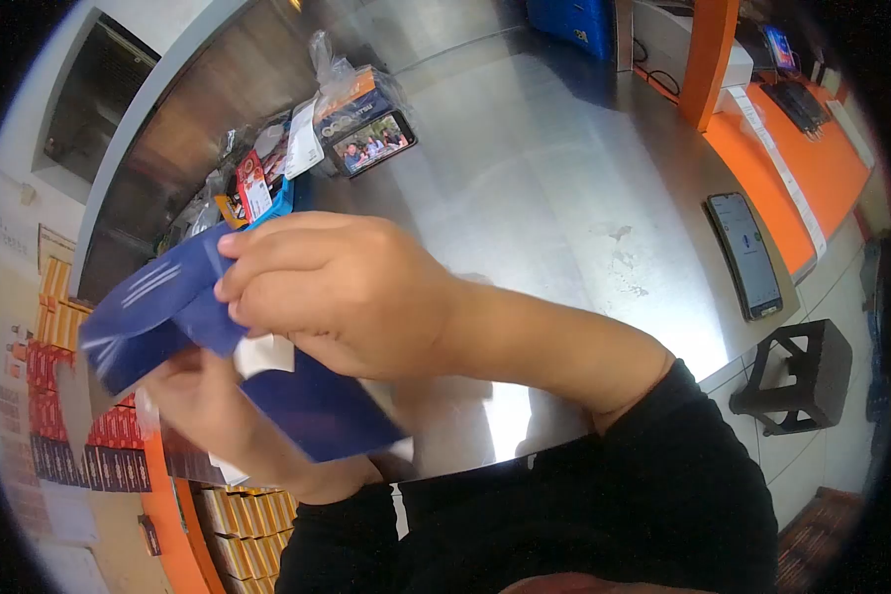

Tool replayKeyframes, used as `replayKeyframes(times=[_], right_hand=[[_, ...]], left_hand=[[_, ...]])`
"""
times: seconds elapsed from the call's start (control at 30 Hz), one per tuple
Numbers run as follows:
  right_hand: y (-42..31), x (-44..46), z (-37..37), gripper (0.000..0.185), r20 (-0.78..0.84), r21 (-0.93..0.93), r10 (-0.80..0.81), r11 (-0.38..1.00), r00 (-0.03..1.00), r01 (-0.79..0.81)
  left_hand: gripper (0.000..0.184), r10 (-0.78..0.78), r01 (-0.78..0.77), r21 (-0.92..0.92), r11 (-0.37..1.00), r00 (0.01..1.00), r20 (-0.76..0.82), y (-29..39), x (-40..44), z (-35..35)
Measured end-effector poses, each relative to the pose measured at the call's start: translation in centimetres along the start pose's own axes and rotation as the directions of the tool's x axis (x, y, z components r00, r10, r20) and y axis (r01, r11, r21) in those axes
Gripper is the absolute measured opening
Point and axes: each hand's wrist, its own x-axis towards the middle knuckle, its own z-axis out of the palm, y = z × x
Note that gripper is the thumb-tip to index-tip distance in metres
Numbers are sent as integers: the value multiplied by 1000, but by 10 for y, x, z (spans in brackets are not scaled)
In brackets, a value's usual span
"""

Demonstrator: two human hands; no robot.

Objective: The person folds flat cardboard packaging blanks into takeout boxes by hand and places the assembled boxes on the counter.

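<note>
While the phone showing people on its screen (pixel 374 145) leans against a boxed package (pixel 354 103) on the metal desk (pixel 525 213), both hands work on a dark blue piece (pixel 206 315) held on the near, left side of that phone, between it and the person's body. From the head view, the right hand (pixel 342 287) has its grip closed on the upper edge, pinching it between thumb and fingers. The left hand (pixel 206 408) is blurred and partly covered by the blue piece; it touches the underside, but whether its grip is clenched or merely supporting, I cannot tell. A white patch (pixel 267 354), perhaps a label, shows just below the right fingers. Left of the same phone lie small packages (pixel 257 183); well to its right, a second phone (pixel 745 255) rests near the desk's edge.

To handle the piece well, the right pinch should probably be firm but narrow, so the edge does not crease, while the left hand supports the underside with spread fingers. Slow, matched movements would likely prevent twisting. The lower flap hangs loose and may swing; steadying it helps, as does leaving the white patch unbent and holding everything apart from the packages.
</note>
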Motion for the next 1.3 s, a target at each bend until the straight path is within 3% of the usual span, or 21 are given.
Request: replayKeyframes(times=[0.03, 0.13, 0.17, 0.27, 0.37, 0.4, 0.43, 0.47, 0.5, 0.63, 0.73, 0.8, 0.9, 0.97, 1.03, 1.07, 1.13, 1.17, 1.2, 1.23, 1.3], right_hand=[[-1, -1, 1, 15, -41, -33, 23, 999, 999, -24], [6, -7, 1, 17, -54, -157, 131, 978, 990, -138], [7, -7, 1, 17, -46, -160, 126, 978, 991, -132], [15, -8, -1, 18, 44, -252, 199, 951, 979, -181], [27, -9, -1, 24, 153, -257, 248, 945, 956, -204], [24, -6, -4, 27, 77, -258, 239, 943, 968, -212], [22, -2, -6, 29, 4, -258, 229, 940, 973, -221], [20, 4, -3, 34, -146, -323, 132, 930, 980, -173], [19, 7, -4, 34, -132, -318, 130, 933, 983, -166], [30, 0, -16, 32, 7, -500, 146, 857, 989, -123], [32, 3, -18, 29, 53, -436, 103, 897, 993, -70], [31, 9, -23, 28, 61, -391, -17, 920, 998, 39], [27, 15, -36, 28, 36, -439, 37, 898, 999, -17], [22, 15, -42, 27, 23, -433, 53, 901, 998, -38], [14, 18, -38, 27, 17, -424, 66, 904, 998, -53], [5, 15, -30, 27, 80, -349, 5, 937, 997, 23], [-15, 9, -11, 28, 186, -179, -96, 975, 978, 130], [-26, 4, -3, 30, 225, -89, -130, 984, 966, 153], [-35, 1, 4, 30, 221, -82, -137, 984, 966, 158], [-43, -2, 10, 30, 250, -15, -162, 985, 955, 171], [-57, -9, 22, 31, 285, 61, -193, 981, 939, 183]], left_hand=[[30, 2, -2, 1, 1000, 1000, 1, 1, -6, 13], [34, -111, 48, -418, 907, 986, -127, -10, -13, 51], [34, -112, 45, -425, 904, 985, -132, -17, -9, 49], [42, 29, 34, -170, 985, 934, 357, -54, 21, 3], [42, -131, 190, -268, 945, 966, 225, -60, 31, 19], [39, -52, 97, -387, 917, 991, 127, -63, 24, 39], [35, 127, -106, -97, 990, 963, 238, -90, 31, 33], [32, -52, -34, 317, 948, 965, 259, -69, 19, 45], [32, 10, -137, 374, 917, 947, 321, -74, 10, 57], [33, -125, -99, 459, 883, 892, 434, -49, -9, 76], [28, -128, 35, 224, 974, 900, 418, -60, -3, 71], [28, -107, 10, 237, 972, 909, 402, -61, -1, 69], [24, -45, -76, 314, 946, 932, 361, -55, -4, 70], [23, -217, -23, 424, 906, 834, 508, -45, -10, 69], [27, -112, -93, 349, 933, 844, 525, -46, -25, 52], [29, -311, 40, 430, 902, 750, 584, -43, -29, 34], [32, -487, 155, 515, 843, 626, 609, -37, -47, 11], [34, -258, 93, 315, 944, 804, 536, -39, -61, 1], [35, -144, 45, 217, 975, 873, 466, -35, -73, -9], [36, -26, -26, 129, 991, 922, 386, -32, -84, -19], [39, -50, -17, 163, 986, 916, 398, -22, -108, -31]])
